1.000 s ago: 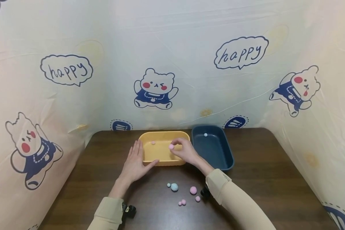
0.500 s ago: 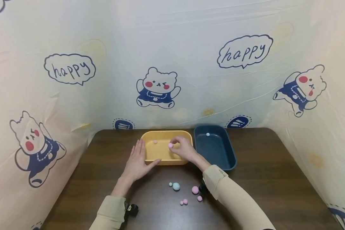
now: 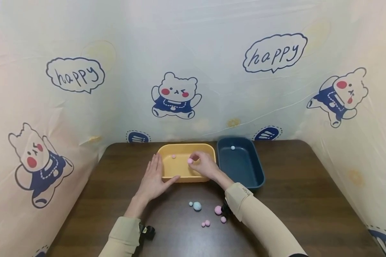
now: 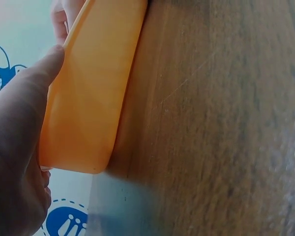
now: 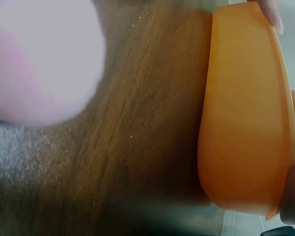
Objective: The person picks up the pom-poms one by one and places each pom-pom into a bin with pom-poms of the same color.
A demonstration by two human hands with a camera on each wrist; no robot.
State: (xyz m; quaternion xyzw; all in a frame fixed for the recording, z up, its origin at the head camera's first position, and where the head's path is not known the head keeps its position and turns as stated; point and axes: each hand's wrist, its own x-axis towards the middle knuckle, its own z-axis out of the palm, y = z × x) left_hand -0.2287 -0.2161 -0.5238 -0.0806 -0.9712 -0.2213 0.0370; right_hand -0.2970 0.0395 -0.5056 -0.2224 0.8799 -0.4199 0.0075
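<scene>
My right hand [image 3: 206, 167] pinches a small pink ball [image 3: 190, 161] between thumb and forefinger, above the inside of the yellow tray [image 3: 180, 179]. Straight fingers of my left hand [image 3: 152, 184] lie along the tray's left end, and its thumb rests at the front rim. Another pink ball [image 3: 173, 156] sits inside the tray toward the back. In the left wrist view, the left thumb [image 4: 49, 61] touches the rim of the tray [image 4: 93, 93]. The right wrist view shows the tray's outer wall [image 5: 246, 108], while the pinched ball is hidden there.
To the right stands a dark blue tray [image 3: 239, 167] holding one light blue ball [image 3: 232, 147]. On the table in front lie a larger blue ball [image 3: 197, 206], a tiny blue one [image 3: 191, 203] and several pink balls [image 3: 218, 210]. One pink ball [image 5: 44, 59] looms blurred near the right wrist camera.
The right hand, still pinching the pink ball, has shifted very slightly left over the yellow tray. The left hand stays against the tray. The head view has moved a little.
</scene>
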